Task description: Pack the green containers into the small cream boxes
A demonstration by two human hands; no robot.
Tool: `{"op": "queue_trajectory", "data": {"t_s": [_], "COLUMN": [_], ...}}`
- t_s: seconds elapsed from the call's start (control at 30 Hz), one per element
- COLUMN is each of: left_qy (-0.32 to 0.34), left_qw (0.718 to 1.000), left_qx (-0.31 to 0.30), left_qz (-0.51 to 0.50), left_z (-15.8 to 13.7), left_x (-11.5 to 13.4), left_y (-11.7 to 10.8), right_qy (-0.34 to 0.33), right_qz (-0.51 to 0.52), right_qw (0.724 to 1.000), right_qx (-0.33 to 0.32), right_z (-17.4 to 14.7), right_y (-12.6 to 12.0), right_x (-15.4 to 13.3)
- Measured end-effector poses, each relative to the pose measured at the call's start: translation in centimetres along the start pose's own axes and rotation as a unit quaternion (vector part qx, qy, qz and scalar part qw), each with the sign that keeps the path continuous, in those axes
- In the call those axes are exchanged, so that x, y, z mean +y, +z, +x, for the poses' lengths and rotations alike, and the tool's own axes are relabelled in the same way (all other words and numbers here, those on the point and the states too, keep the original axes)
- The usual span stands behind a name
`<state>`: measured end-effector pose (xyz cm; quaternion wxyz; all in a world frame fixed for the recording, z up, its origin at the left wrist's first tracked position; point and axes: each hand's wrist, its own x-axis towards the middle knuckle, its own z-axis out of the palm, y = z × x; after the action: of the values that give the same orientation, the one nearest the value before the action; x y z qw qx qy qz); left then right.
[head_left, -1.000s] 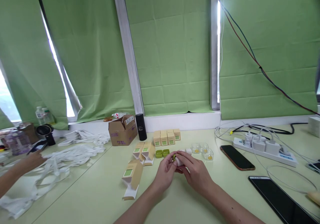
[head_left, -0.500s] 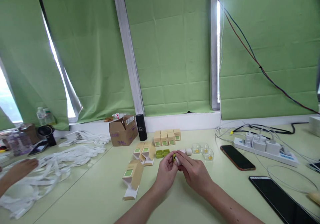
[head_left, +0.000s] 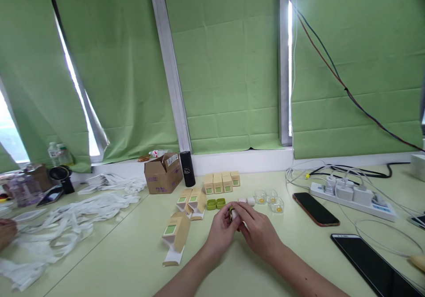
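My left hand (head_left: pixel 222 228) and my right hand (head_left: pixel 258 229) meet above the table, fingers closed around a small green-and-white piece (head_left: pixel 233 214). Most of that piece is hidden by the fingers, so its exact kind does not show. Just beyond my fingertips lie small white cylinders (head_left: pixel 250 201). Two green square cups (head_left: pixel 211 204) sit to the left of them, and several clear square pieces with yellow centres (head_left: pixel 277 205) stand to the right. An open cardboard box with a green label (head_left: pixel 177 231) lies left of my left hand, its flap spread out.
Several small tan boxes (head_left: pixel 218 183) stand in a row behind, with two opened ones (head_left: pixel 197 201) nearer. A brown carton (head_left: pixel 162 175) and black cylinder (head_left: pixel 187 168) are at the wall. Phones (head_left: pixel 315 208) and a power strip (head_left: pixel 353 199) lie right; white straps (head_left: pixel 73 217) and another person's hand (head_left: pixel 6 233) left.
My hands stay in nearly the same place, and the piece has turned slightly between my fingers. At the left, the other person's hand has drawn back toward the edge of view.
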<state>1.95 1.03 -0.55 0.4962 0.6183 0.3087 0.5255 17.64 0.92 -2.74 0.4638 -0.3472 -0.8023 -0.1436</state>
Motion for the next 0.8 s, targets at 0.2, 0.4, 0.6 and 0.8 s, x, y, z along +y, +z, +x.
{"op": "queue_trajectory", "data": {"t_s": [0.2,0.4,0.6,0.8], "left_qy": [-0.004,0.002,0.003,0.005], "left_qw": [1.0,1.0,1.0,0.999], "left_qx": [-0.002,-0.003,-0.001,0.009], "left_qz": [-0.001,-0.017,-0.029,-0.031], "left_z": [0.0,0.01,0.04,0.18], "left_x": [0.06,0.14,0.39,0.09], "left_y": [-0.23,-0.33,-0.23,-0.27], "right_qy": [-0.011,-0.015,-0.009,0.023], "right_qz": [0.007,0.007,0.006,0.072], "right_qw": [1.0,1.0,1.0,0.997], "right_qx": [0.015,0.021,0.025,-0.003], "right_z": [0.1,0.2,0.13,0.24], "right_y": [0.01,-0.01,0.1,-0.48], "right_x": [0.06,-0.06,0.04,-0.28]}}
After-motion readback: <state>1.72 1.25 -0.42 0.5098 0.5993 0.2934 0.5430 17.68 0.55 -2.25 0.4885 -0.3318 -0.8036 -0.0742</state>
